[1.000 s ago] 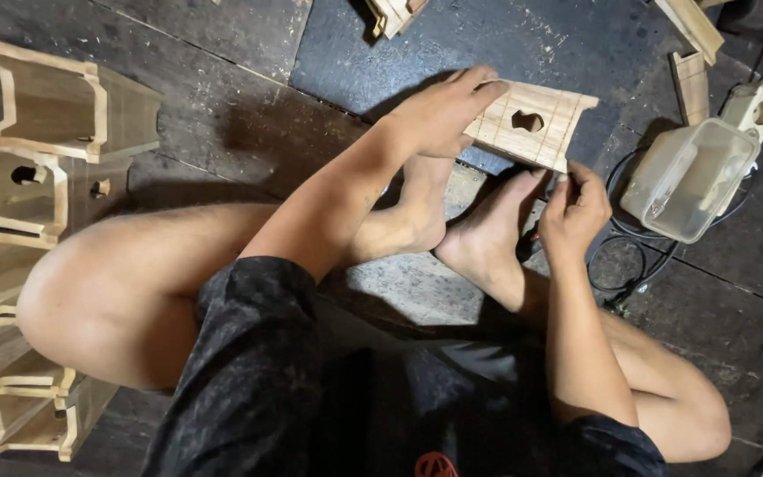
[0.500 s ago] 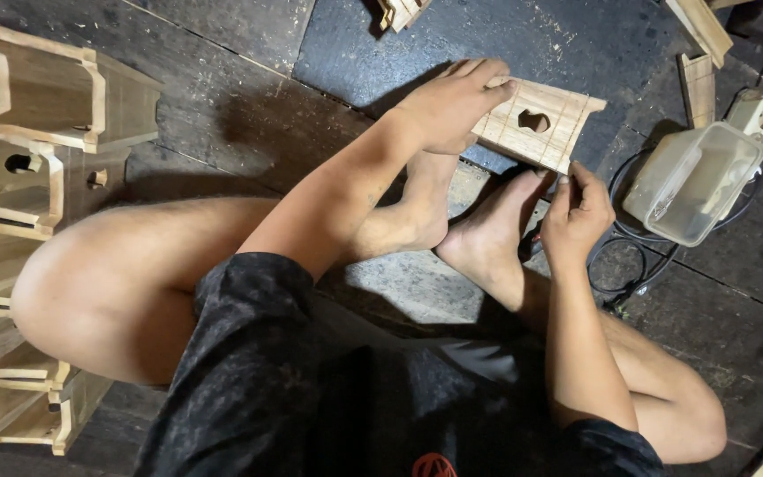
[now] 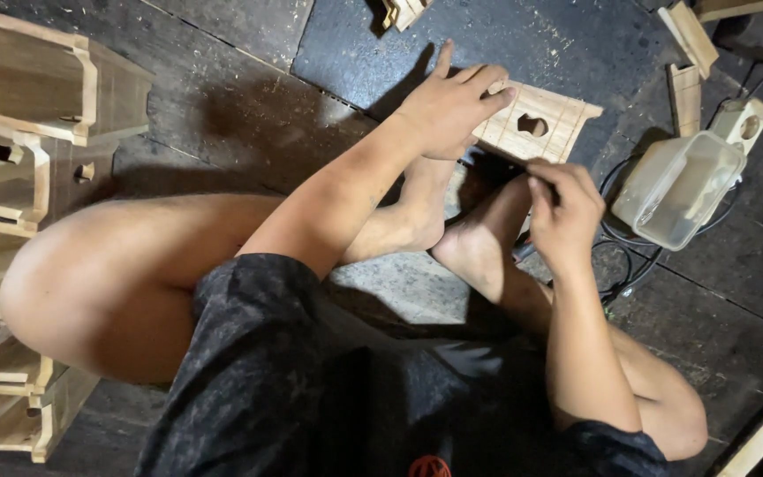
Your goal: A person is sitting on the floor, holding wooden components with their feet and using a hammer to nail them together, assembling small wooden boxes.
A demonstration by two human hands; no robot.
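Note:
I sit on the floor with my bare feet drawn in. My left hand (image 3: 448, 106) presses down on a small light wooden panel (image 3: 545, 124) with a cut-out hole and a notched, house-like outline. The panel lies on the dark floor just beyond my toes. My right hand (image 3: 562, 208) hovers just below the panel's near edge, above my right foot, with its fingers pinched together; whether a small item sits between the fingertips is too small to tell.
A clear plastic tub (image 3: 677, 190) sits to the right over a coil of black cable (image 3: 629, 265). Stacked wooden box frames (image 3: 37, 88) line the left edge. Loose wooden pieces (image 3: 686, 62) lie at the top right and another wooden piece (image 3: 399, 13) at top centre.
My left hand has stayed on the wooden panel. My right hand has kept near the panel's lower edge, shifting only slightly. The view has drifted a little.

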